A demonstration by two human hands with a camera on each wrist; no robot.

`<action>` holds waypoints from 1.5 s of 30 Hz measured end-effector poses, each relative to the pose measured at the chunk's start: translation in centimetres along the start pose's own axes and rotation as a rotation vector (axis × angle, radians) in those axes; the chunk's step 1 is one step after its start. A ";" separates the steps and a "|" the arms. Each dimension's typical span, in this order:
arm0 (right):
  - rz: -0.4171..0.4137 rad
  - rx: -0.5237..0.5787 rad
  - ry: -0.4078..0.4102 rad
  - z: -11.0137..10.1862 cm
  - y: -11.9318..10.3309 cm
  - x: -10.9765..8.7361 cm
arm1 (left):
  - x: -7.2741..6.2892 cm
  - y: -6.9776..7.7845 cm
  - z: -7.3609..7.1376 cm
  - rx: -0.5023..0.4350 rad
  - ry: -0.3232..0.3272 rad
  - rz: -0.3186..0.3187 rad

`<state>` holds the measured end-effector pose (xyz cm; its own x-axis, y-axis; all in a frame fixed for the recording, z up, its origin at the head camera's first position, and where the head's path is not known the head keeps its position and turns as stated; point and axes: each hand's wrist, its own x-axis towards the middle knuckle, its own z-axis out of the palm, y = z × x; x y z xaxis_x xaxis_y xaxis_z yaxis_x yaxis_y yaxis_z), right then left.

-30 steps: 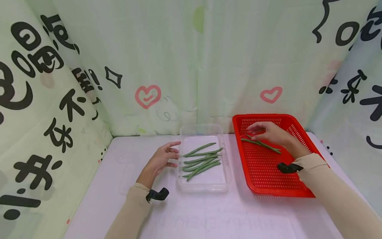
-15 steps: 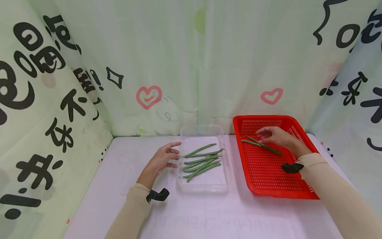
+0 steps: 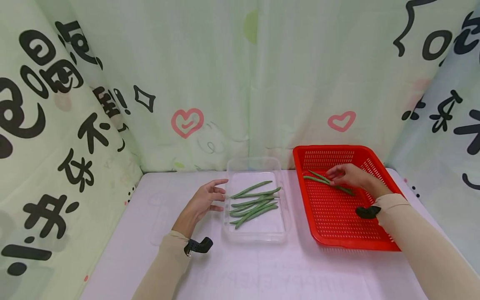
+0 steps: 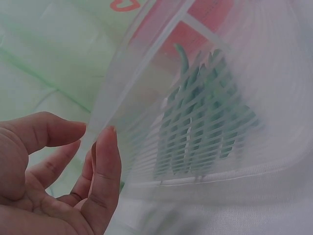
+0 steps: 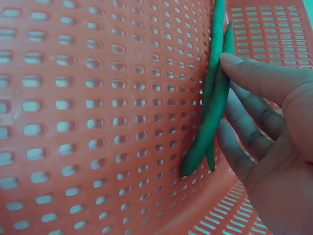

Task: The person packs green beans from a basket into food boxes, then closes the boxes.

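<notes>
Pale tabletop (image 3: 240, 266) with faint markings, viewed from the person's side. Near: beige sleeves (image 3: 159, 266) enter at left and right, a black device (image 3: 200, 245) strapped at each wrist. Middle: a shallow clear box (image 3: 258, 237) holds a loose group of green beans (image 3: 256, 201), lying roughly left to right, some overlapping. To its right, beyond a narrow strip of tabletop, lies a red basket (image 3: 337, 227), perforated in floor and walls; its far half contains a few more beans (image 3: 317, 180), crossing one another, their number obscured by the fingers. The right forearm passes over the basket's right wall and hides part of it; in the left wrist view, the box's translucent wall stands between the camera and its contents. Far: a light green curtain (image 3: 225, 62) hangs behind both containers, with red heart outlines at the back and black lettering (image 3: 91, 139) on the left and right sides.

Hands: the left hand (image 3: 204, 198) has its fingers apart and gently bent, fingertips at the box's left wall; contact cannot be told. The right hand (image 3: 350, 175), in the basket, pinches a bean between thumb and fingers.
</notes>
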<state>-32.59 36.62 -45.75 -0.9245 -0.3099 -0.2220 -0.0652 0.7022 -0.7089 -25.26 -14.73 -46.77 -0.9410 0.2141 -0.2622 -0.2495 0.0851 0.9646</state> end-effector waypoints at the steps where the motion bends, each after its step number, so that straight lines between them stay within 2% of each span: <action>1: -0.001 0.003 -0.005 0.0 -0.1 0.0 | 0.0 0.0 0.0 0.002 0.000 0.000; 5: 0.004 0.001 -0.016 0.0 -0.5 0.0 | 0.0 0.1 0.0 0.004 0.004 -0.006; 13: -0.004 -0.094 -0.027 0.0 -1.0 0.0 | 0.0 0.1 0.1 0.004 0.011 -0.012; 19: 0.010 -0.107 -0.011 0.0 -1.2 -0.1 | -0.1 0.1 0.1 0.001 0.011 -0.012; 29: -0.018 -0.100 -0.015 -0.1 -2.0 -0.6 | -0.2 0.3 0.1 0.003 0.012 -0.020; 45: -0.066 0.016 0.013 -0.3 -3.3 -1.9 | -0.4 0.4 0.2 0.007 0.014 -0.015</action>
<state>-30.77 35.09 -42.81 -0.9233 -0.3465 -0.1655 -0.1202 0.6702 -0.7324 -24.91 -14.59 -46.23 -0.9402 0.1989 -0.2764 -0.2622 0.0948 0.9603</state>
